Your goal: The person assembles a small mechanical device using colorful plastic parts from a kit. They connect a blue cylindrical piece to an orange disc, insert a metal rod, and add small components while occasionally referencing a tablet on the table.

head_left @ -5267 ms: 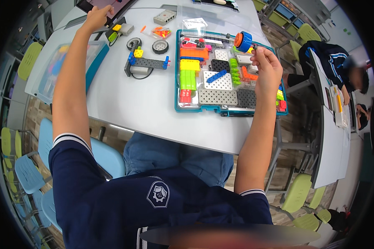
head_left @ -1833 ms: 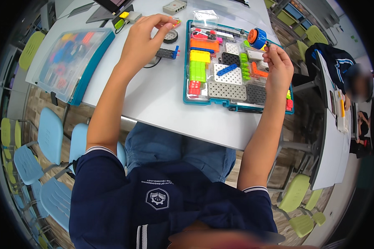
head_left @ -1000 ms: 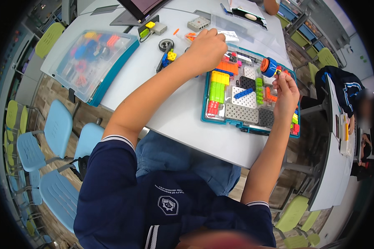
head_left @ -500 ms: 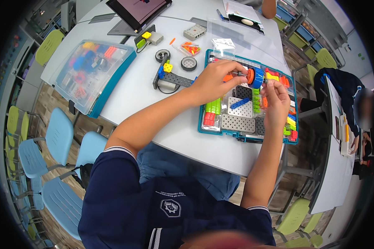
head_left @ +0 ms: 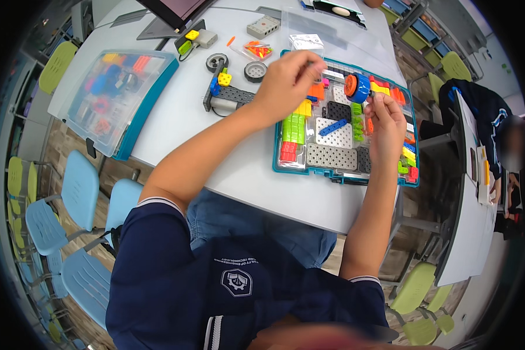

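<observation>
My right hand (head_left: 387,125) pinches the short dark end of a blue and orange wheel piece (head_left: 359,88), two round parts side by side, held above the open parts case (head_left: 319,170). To its left, my left hand (head_left: 290,84) hovers over the case's far left corner, apart from the wheel piece. Its thumb and fingers are closed together, and what they hold, if anything, cannot be made out. Beneath the hands lie a blue strip (head_left: 333,128) on a white perforated plate (head_left: 325,140), a grey perforated plate (head_left: 332,157) and green blocks (head_left: 293,128).
Left of the case sits a partly built assembly (head_left: 234,96) with a loose wheel (head_left: 255,72). Beyond are a grey box (head_left: 263,27) and a small tray of orange pieces (head_left: 258,50). A lidded case (head_left: 116,99) stands at left. Another person (head_left: 478,128) sits at the right.
My left hand has let go of the wheel piece's shaft and moved up and left. The wheel piece stays in my right hand, and the view has shifted slightly.
</observation>
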A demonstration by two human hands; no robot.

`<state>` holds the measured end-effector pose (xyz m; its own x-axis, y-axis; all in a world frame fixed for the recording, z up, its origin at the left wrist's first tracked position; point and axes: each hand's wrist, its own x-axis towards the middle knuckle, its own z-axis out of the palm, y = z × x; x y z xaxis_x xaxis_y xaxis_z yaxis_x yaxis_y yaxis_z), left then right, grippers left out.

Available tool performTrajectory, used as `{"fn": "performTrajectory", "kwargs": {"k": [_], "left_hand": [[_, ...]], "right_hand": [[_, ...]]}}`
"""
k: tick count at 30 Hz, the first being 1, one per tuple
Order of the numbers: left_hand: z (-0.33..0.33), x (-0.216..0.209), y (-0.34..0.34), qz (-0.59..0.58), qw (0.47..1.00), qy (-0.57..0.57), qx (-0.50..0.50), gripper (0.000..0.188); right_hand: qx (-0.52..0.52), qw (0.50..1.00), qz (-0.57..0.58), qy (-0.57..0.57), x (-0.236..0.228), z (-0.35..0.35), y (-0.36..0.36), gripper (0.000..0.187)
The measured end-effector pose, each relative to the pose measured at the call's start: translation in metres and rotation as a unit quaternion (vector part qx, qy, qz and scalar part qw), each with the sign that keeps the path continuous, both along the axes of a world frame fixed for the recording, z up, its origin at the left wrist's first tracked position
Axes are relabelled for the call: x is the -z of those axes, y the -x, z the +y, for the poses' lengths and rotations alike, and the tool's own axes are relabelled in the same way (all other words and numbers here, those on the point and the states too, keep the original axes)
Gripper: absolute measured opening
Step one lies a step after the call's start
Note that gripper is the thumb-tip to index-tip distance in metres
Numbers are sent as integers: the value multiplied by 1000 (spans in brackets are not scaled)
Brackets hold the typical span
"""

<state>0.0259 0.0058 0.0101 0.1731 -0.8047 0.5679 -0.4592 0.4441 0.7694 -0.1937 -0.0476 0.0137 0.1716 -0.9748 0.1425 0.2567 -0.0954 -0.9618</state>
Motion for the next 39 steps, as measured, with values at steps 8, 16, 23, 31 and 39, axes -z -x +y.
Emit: {"fn": "performTrajectory", "kwargs": {"k": [8, 16, 23, 31, 39], "left_hand": [[5, 1, 13, 124, 984, -89, 90, 35], [20, -11, 20, 39, 988, -137, 54, 70], [16, -6, 22, 45, 994, -96, 36, 56], [12, -3, 18, 37, 993, -108, 38, 56], [10, 2, 19, 73, 993, -81, 45, 57]], "right_hand": [[-47, 997, -56, -38, 1, 1, -2, 14], [-58, 998, -36, -6, 1, 9, -10, 14], [-54, 998, -21, -4, 3, 10, -13, 15], [-86, 995, -52, -11, -3, 14, -19, 17], [-108, 994, 22, 20, -6, 18, -23, 30]]}}
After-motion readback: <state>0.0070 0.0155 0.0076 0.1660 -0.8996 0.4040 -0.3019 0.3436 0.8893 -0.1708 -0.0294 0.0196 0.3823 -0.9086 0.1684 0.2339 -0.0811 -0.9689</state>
